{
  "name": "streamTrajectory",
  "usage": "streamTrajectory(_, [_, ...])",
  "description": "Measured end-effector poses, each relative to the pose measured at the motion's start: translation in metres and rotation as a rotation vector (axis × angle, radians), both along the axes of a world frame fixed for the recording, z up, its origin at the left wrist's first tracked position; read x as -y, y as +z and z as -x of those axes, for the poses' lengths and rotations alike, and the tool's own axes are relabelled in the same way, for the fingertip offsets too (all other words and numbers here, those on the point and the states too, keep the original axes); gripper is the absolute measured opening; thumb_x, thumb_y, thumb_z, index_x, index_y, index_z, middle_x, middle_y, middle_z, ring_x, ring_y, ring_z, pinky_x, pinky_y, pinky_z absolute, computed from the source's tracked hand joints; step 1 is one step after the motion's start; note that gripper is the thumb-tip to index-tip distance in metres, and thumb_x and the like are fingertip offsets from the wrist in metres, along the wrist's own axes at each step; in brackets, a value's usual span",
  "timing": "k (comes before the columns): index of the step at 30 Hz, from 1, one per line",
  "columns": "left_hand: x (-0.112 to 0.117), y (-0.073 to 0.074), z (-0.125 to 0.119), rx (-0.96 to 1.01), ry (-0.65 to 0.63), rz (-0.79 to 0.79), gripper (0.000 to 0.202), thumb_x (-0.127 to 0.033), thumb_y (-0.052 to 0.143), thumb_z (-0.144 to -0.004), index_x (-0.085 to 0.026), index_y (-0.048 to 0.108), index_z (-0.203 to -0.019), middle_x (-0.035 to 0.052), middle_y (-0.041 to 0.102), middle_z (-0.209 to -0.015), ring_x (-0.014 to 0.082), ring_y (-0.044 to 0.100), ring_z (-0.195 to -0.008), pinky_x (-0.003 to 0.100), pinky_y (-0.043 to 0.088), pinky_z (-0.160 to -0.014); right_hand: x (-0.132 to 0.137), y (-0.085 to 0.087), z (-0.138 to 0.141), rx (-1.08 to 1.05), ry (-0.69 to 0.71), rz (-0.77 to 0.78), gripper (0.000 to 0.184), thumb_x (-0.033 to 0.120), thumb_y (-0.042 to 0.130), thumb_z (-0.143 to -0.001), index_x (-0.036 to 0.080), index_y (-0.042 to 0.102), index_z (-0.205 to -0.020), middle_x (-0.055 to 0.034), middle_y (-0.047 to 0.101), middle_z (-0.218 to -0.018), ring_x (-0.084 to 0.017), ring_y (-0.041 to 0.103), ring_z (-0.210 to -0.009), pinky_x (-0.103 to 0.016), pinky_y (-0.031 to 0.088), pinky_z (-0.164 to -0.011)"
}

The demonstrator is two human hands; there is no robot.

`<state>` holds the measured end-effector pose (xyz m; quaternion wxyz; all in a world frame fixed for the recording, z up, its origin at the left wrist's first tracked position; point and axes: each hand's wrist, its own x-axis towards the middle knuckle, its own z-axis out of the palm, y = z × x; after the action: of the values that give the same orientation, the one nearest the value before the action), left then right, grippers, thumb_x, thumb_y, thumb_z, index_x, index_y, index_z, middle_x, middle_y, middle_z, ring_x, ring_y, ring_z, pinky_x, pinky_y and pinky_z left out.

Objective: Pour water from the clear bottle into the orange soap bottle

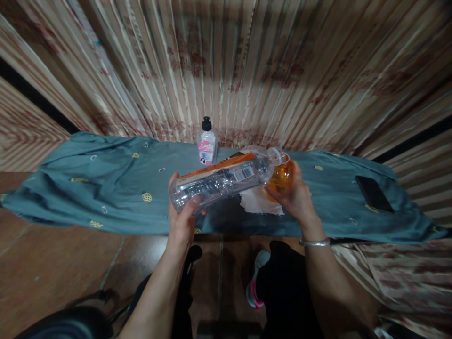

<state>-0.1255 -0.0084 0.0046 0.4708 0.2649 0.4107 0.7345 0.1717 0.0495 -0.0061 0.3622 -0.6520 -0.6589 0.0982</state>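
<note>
The background is being filled by a pleated floral curtain [226, 70], and a long surface in front of it is being covered by a teal patterned cloth [116, 188]. Above the cloth, a large clear plastic bottle [221, 181] is being held aslant, mouth higher than base; its lower end is being wrapped by the left hand [185, 212], thumb on the near side. A squeeze bottle with a black cap [206, 146] is being left upright behind it, and a phone [374, 193] is being kept flat at the right. A small amber bottle [282, 179] is being gripped by the curled right hand [296, 195], its mouth beside the clear one; whether the rims are touching cannot be told. White paper [261, 202] is being partly covered below. Judging by the thin walls, lightness, easy denting and slipperiness are being suggested; the firmer base and neck are being favoured as holds.
</note>
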Motion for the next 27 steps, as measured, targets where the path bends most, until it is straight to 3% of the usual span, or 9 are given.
streamTrajectory(6, [0.0009, 0.0055, 0.0006, 0.030, 0.015, 0.031, 0.097, -0.040, 0.107, -0.055, -0.032, 0.065, -0.142, 0.0004, 0.073, -0.106, 0.0177, 0.067, -0.075, 0.024, 0.053, -0.050, -0.0013, -0.0031, -0.0008, 0.016, -0.001, -0.013, 0.110, 0.044, 0.085, -0.081, 0.018, 0.034, -0.175, -0.0224, 0.079, -0.147, -0.046, 0.082, -0.127, -0.061, 0.067, -0.107])
streamTrajectory(15, [0.0003, 0.0066, -0.0011, 0.034, 0.034, 0.031, 0.097, -0.041, 0.107, -0.053, -0.031, 0.065, -0.141, 0.0001, 0.074, -0.107, 0.0168, 0.067, -0.074, 0.022, 0.051, -0.047, -0.0023, -0.0014, -0.0010, 0.015, 0.024, -0.006, 0.110, 0.040, 0.088, -0.080, 0.016, 0.036, -0.174, -0.0232, 0.080, -0.145, -0.046, 0.083, -0.124, -0.058, 0.069, -0.104])
streamTrajectory(22, [0.0010, 0.0055, -0.0009, 0.017, 0.025, 0.035, 0.104, -0.043, 0.104, -0.058, -0.031, 0.063, -0.153, 0.0013, 0.074, -0.106, 0.0185, 0.068, -0.076, 0.023, 0.050, -0.049, -0.0020, -0.0025, -0.0007, 0.036, 0.011, 0.000, 0.109, 0.043, 0.088, -0.082, 0.017, 0.035, -0.174, -0.0247, 0.079, -0.147, -0.047, 0.082, -0.127, -0.060, 0.068, -0.105])
streamTrajectory(27, [0.0008, 0.0044, -0.0003, 0.020, 0.040, 0.047, 0.101, -0.042, 0.105, -0.055, -0.031, 0.065, -0.147, 0.0017, 0.075, -0.109, 0.0187, 0.069, -0.077, 0.022, 0.051, -0.047, -0.0019, -0.0044, 0.0003, 0.014, 0.008, -0.028, 0.108, 0.042, 0.087, -0.081, 0.016, 0.037, -0.173, -0.0235, 0.080, -0.145, -0.046, 0.083, -0.124, -0.058, 0.069, -0.103])
